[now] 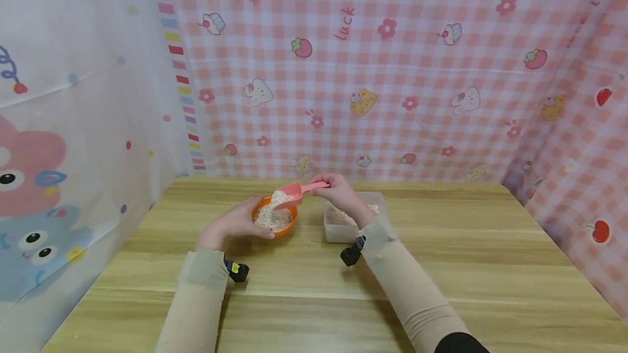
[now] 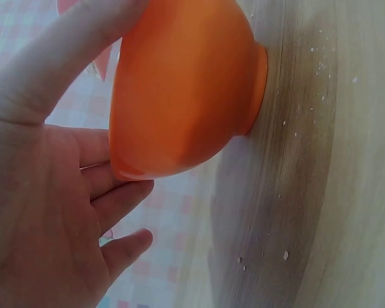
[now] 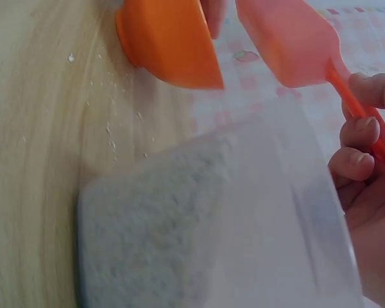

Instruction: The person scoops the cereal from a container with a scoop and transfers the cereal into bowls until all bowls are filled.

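Note:
An orange bowl [image 1: 289,226] stands on the table, partly filled with pale flakes [image 1: 272,218] that look like oats. My left hand [image 1: 239,219] holds it by the side, thumb at the near rim and fingers round the far one. In the left wrist view the bowl [image 2: 179,90] rests on its foot. Above the bowl, my right hand [image 1: 338,192] grips a pink scoop [image 1: 294,192] by its handle. Flakes lie at the scoop's mouth, which tips down toward the bowl. In the right wrist view, fingers [image 3: 359,133] curl round the handle.
A translucent plastic box [image 1: 339,234] of flakes stands to the right of the bowl, under my right wrist. Small crumbs [image 3: 112,144] are scattered on the wooden table [image 1: 294,309] between bowl and box. A pink checked cloth [image 1: 333,124] hangs behind the table.

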Action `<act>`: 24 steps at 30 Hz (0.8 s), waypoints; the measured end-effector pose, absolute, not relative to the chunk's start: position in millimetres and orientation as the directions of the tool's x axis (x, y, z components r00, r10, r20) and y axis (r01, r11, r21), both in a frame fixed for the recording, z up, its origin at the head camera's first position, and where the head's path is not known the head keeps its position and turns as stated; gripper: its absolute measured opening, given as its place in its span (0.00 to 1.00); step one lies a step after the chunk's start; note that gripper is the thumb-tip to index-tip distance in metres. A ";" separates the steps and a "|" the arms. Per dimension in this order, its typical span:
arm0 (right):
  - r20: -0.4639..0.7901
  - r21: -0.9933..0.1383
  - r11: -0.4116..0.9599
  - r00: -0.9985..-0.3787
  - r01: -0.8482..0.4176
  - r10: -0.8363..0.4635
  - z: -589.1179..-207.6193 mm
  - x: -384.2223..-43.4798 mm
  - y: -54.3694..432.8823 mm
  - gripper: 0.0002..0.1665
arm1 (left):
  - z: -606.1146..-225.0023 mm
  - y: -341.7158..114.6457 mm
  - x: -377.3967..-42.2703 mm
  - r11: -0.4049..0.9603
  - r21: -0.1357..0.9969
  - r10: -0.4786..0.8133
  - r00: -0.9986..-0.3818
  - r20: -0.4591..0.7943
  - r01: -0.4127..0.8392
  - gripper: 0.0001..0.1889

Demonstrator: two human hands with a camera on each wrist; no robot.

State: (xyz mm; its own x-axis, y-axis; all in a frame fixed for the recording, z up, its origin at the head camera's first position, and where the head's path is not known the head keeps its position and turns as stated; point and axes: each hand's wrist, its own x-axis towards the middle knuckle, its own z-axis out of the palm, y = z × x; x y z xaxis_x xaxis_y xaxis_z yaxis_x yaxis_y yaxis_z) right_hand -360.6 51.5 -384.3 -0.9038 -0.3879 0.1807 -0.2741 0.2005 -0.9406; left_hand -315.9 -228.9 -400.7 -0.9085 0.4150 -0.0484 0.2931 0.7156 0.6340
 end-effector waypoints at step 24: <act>0.169 -0.847 0.390 -0.878 -0.362 -0.447 -390.7 -357.0 3.1 0.09 | -398.8 -227.2 -315.0 0.649 0.690 0.451 -0.893 -0.009 0.321 0.54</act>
State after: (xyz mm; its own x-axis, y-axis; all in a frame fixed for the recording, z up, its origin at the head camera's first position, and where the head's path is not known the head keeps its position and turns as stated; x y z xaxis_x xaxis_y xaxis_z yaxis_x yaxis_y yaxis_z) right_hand -357.0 3.1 -390.7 -0.8783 -0.4472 0.1690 -0.3616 0.3903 -0.8467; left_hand -315.0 -227.2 -398.8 -0.8926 0.4508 -0.0093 0.3207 0.6491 0.6899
